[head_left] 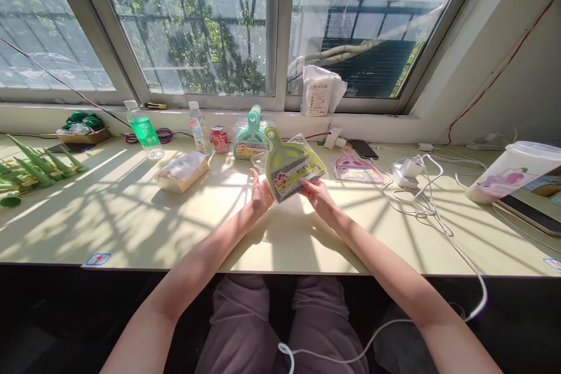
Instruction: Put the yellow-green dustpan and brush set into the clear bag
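Head view shows your left hand (262, 194) and right hand (318, 194) each clamped on a lower corner of the green dustpan pack (293, 166), which you hold tilted up over the worktop (131, 216), label facing you, presumably so it reads easily.

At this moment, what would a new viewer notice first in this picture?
First, the yellow-green dustpan set, still in its clear wrapper, held above the table by the left hand and the right hand. Behind it lie a teal set and a pink set, under the sunlit window.
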The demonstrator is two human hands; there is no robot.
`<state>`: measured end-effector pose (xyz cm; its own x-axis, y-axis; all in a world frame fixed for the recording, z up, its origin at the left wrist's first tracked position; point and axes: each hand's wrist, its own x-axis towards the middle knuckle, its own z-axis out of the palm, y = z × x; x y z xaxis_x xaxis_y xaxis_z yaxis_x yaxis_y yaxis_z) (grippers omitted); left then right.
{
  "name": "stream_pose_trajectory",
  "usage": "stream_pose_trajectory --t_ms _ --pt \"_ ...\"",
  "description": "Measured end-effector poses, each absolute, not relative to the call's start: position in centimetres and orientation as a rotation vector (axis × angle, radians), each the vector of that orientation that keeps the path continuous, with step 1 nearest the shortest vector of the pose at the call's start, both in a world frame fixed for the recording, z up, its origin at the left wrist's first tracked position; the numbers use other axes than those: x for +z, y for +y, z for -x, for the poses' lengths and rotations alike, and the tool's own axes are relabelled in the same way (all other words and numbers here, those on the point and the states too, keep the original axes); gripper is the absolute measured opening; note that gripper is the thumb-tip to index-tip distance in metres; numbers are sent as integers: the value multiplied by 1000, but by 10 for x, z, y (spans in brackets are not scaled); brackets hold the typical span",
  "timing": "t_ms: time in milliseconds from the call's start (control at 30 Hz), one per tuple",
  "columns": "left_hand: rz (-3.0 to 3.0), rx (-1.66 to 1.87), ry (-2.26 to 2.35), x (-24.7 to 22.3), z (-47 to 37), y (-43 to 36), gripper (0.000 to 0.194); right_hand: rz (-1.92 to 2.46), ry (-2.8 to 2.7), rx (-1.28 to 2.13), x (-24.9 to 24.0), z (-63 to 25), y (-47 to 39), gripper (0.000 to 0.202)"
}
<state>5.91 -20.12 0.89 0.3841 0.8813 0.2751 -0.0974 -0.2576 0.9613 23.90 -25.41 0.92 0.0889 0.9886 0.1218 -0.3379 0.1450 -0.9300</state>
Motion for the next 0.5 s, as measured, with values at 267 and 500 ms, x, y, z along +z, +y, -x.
stream_pose_trajectory --t_ms 267,500 --pt "-1152 1029 594 6 -57 -205 64 893 -918 1150 -6 -254 -239 42" --pt "-1105 1010 714 -1 -55 -193 59 1007 -1041 1187 -9 -260 -237 25"
